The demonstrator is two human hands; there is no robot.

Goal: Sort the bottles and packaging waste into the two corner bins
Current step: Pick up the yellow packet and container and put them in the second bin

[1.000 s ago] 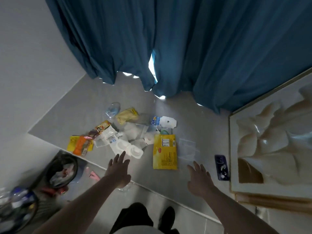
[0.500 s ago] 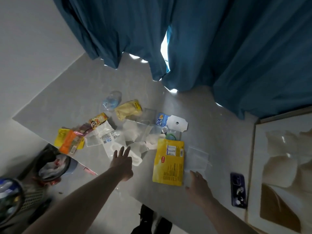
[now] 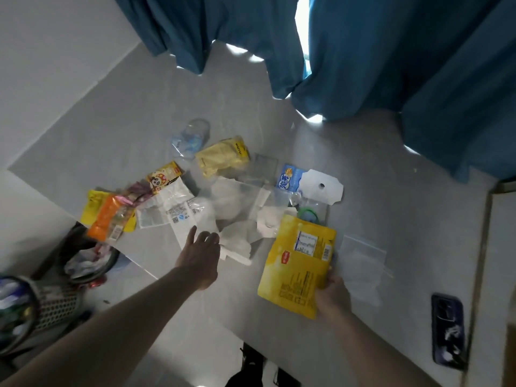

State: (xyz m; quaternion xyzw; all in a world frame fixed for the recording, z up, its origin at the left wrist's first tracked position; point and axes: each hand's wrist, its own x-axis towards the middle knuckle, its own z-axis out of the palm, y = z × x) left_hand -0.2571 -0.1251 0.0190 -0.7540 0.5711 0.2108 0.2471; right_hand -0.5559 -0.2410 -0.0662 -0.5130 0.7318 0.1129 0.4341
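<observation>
Packaging waste lies spread on a grey table (image 3: 391, 208). My right hand (image 3: 332, 298) grips the near right edge of a large yellow pouch (image 3: 296, 266). My left hand (image 3: 199, 256) reaches with straight fingers onto a white plastic tray (image 3: 236, 248) and a clear printed wrapper (image 3: 184, 216). A crushed clear bottle (image 3: 191, 136) lies at the far side, beside a pale yellow bag (image 3: 220, 155). Orange and yellow snack wrappers (image 3: 109, 216) hang over the table's left edge. Two bins stand at the lower left: a dark one (image 3: 86, 261) with crumpled waste and a mesh one (image 3: 30, 305) with bottles.
A blue-and-white card pack (image 3: 307, 182) and a clear zip bag (image 3: 361, 263) lie on the right part of the table. A dark phone (image 3: 448, 331) rests near the right edge. Blue curtains (image 3: 363, 57) hang behind. My dark shoes (image 3: 251, 367) show below the table.
My right hand moved left and took hold of the yellow pouch. My left hand reached forward onto the white tray and clear wrapper. The view came closer to the table.
</observation>
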